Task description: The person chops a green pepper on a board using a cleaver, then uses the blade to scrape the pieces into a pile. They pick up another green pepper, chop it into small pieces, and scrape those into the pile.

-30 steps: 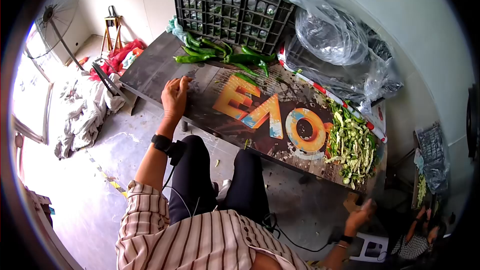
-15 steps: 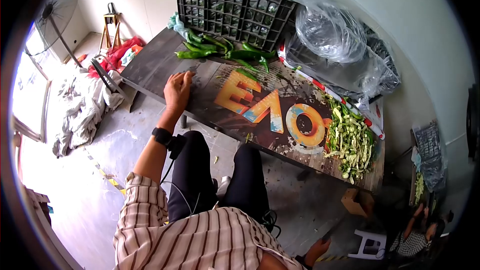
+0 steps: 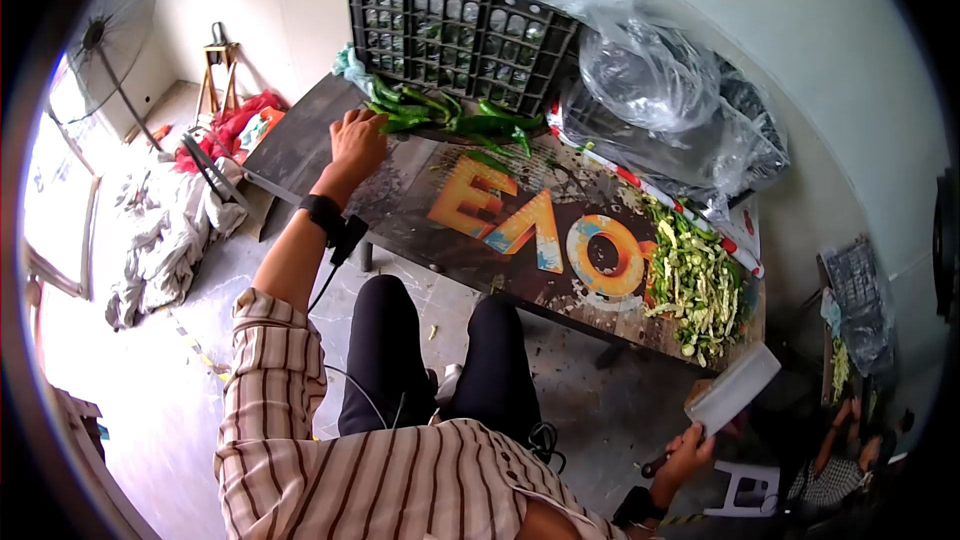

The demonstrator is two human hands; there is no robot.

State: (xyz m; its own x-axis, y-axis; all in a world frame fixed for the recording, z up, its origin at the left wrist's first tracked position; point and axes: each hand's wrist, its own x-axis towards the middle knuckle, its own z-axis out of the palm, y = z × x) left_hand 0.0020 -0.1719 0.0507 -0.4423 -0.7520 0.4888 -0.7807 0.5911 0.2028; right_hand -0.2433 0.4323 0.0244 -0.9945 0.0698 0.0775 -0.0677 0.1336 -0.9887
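My left hand reaches over the left part of the dark table, its fingers apart and holding nothing. Its fingertips come right up to a pile of long green peppers. Low on the right, my right hand is wrapped round the handle of a cleaver. The cleaver's broad blade points up and to the right, off the table's near right corner. A heap of sliced green peppers lies on the table's right end.
A black plastic crate stands behind the whole peppers. Clear plastic bags cover another container to its right. A white stool is on the floor at lower right, with another person beyond it. Crumpled cloth lies at left.
My left hand has moved forward to the whole peppers, its fingers spreading. My right hand has come up from the bottom edge, bringing the cleaver's blade into full view.
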